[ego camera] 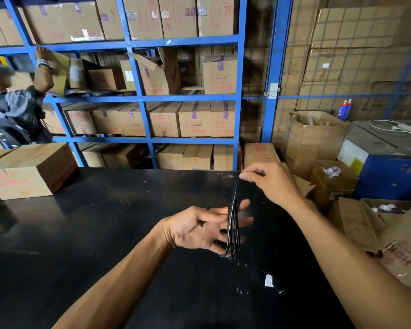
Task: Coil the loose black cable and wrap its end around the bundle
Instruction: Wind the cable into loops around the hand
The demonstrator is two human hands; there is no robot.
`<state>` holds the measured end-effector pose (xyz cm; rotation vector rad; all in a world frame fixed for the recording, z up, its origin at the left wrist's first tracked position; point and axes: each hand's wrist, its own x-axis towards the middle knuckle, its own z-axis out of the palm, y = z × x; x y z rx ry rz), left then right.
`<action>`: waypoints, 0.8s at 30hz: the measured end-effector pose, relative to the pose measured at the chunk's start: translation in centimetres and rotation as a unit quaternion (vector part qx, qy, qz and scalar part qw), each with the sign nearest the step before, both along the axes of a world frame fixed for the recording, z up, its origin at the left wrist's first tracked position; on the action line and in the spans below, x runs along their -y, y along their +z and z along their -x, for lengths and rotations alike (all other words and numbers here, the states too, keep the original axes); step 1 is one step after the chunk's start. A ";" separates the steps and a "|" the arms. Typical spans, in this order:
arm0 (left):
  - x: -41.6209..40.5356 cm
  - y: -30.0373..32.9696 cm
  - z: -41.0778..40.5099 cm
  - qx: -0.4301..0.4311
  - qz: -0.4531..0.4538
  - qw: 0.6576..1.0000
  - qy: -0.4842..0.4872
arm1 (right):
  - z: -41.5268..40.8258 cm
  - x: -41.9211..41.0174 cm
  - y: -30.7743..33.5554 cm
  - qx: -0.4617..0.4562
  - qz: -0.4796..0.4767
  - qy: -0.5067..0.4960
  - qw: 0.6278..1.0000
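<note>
From the head view, the left hand is spread flat, palm up, above the black tabletop, acting as a form: the black cable is looped around its fingers in several turns. The right hand pinches the free end, raised beyond the coil, probably to keep it taut for another turn. The bundle's long axis runs near upright, its tail pointing up toward the right hand

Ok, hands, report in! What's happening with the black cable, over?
Left hand open, black cable looped over its fingers. Right hand pinching the free end, pulled up taut. End not yet wrapped. Paper scrap on the table, out of the way.
</note>
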<state>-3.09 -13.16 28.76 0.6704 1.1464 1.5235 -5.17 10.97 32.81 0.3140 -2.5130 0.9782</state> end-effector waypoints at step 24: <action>-1.1 -0.4 2.5 0.138 -0.119 0.922 0.341 | -7.4 4.8 -8.8 -0.023 0.144 0.003 0.989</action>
